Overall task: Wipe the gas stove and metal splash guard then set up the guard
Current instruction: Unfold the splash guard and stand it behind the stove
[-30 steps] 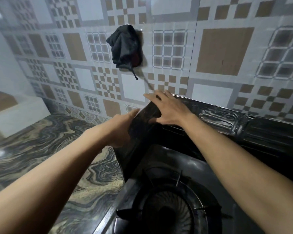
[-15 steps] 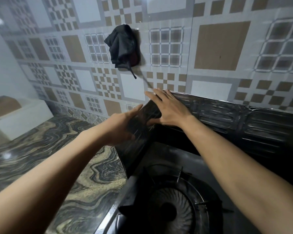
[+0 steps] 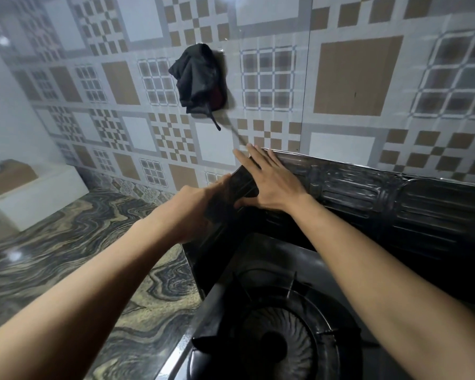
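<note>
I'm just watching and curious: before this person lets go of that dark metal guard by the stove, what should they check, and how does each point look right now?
1. Left hand gripping the side panel of the dark ribbed metal splash guard: ok.
2. Right hand laid flat, fingers spread, at the guard's corner: ok.
3. Back panel upright along the patterned tiled wall: ok.
4. Side panel standing upright: not ok, it leans.
5. Guard's bottom edge seated beside the black gas stove: cannot tell.
6. Dark cloth hung on the wall, clear of the guard: ok.
</note>
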Demonstrator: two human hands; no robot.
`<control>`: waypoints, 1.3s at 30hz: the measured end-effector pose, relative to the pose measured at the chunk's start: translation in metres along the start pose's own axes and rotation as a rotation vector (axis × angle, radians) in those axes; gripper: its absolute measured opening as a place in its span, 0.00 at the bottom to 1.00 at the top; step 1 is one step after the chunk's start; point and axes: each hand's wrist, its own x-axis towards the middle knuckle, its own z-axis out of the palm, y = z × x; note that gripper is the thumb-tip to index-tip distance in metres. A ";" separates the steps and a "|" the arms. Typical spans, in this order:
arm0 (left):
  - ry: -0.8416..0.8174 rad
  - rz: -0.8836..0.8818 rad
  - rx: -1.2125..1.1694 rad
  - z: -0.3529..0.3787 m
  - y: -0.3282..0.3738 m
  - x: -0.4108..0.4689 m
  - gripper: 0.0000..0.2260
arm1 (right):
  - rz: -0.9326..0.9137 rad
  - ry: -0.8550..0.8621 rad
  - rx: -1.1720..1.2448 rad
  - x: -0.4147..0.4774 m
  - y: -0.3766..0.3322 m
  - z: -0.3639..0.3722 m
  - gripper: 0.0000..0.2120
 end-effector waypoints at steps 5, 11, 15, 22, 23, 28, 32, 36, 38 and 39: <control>-0.044 -0.072 0.094 0.000 -0.001 0.009 0.41 | -0.018 -0.056 -0.006 -0.027 0.012 -0.020 0.53; 0.056 -0.096 0.291 0.002 0.030 0.032 0.25 | -0.005 -0.061 -0.271 -0.080 0.038 -0.049 0.28; 0.143 -0.121 0.324 0.011 0.049 0.044 0.18 | 0.056 -0.033 -0.570 -0.117 0.050 -0.062 0.15; 0.082 -0.186 0.251 0.011 0.046 0.054 0.18 | 0.053 -0.123 -0.643 -0.145 0.080 -0.042 0.29; 0.075 -0.189 0.238 0.010 0.044 0.055 0.18 | 0.053 -0.131 -0.650 -0.143 0.082 -0.038 0.31; 0.067 -0.160 0.208 0.012 0.032 0.056 0.24 | 0.040 -0.099 -0.713 -0.135 0.088 -0.024 0.34; 0.024 -0.127 0.168 0.016 0.026 0.055 0.33 | 0.019 -0.110 -0.784 -0.130 0.088 -0.024 0.43; -0.048 -0.082 0.124 0.019 0.022 0.052 0.44 | 0.020 -0.035 -0.824 -0.120 0.087 -0.025 0.53; -0.060 -0.086 0.108 0.020 0.017 0.051 0.47 | 0.043 -0.041 -0.838 -0.116 0.090 -0.022 0.55; -0.057 -0.086 0.101 0.021 0.013 0.052 0.47 | 0.055 -0.040 -0.842 -0.114 0.091 -0.020 0.55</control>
